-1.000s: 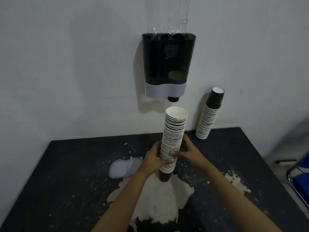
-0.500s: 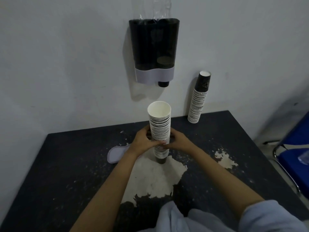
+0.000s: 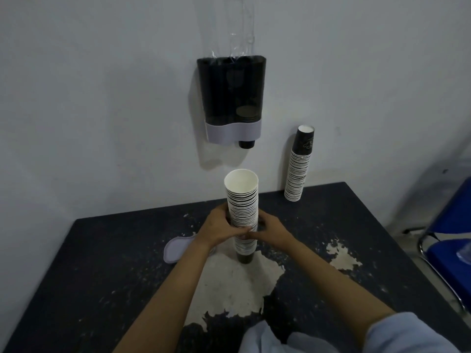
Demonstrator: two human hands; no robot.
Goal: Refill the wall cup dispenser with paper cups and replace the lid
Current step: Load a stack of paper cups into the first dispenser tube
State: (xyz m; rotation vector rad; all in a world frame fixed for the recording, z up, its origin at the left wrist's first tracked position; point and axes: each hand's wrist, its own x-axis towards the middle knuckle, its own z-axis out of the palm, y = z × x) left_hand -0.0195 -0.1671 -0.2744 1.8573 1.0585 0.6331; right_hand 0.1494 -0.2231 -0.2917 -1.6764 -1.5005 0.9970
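- Item: stack of paper cups (image 3: 242, 212), nested, white rims striped against dark walls; held above the worn black table (image 3: 102, 263), roughly mid-table and below the wall cup dispenser (image 3: 232, 100).
- Grip: left hand (image 3: 216, 229) and right hand (image 3: 271, 231) both closed around the stack at about mid-height, fingertips meeting at the front. Whether the base touches the table cannot be told.
- Orientation: long axis near vertical, with a slight lean; open mouth of the top cup faces up, dark closed base of the bottom cup faces down.
- Dispenser: dark body, pale band at the foot, one cup bottom showing at the outlet; top open, with clear plastic wrap (image 3: 240, 26) rising from it.
- Lid (image 3: 175, 247): pale, lying flat on the table left of the stack, partly behind the left forearm.
- Second stack (image 3: 298, 164): leaning on the wall at the table's far edge, well apart from the hands.
- Handling note (judgement): keep both palms firm so the nested cups do not telescope or buckle; raise the stack upright, keep the base-down orientation and feed it into the open top in line with the tube.
- Risk (judgement): a tall stack may bend above the grip.
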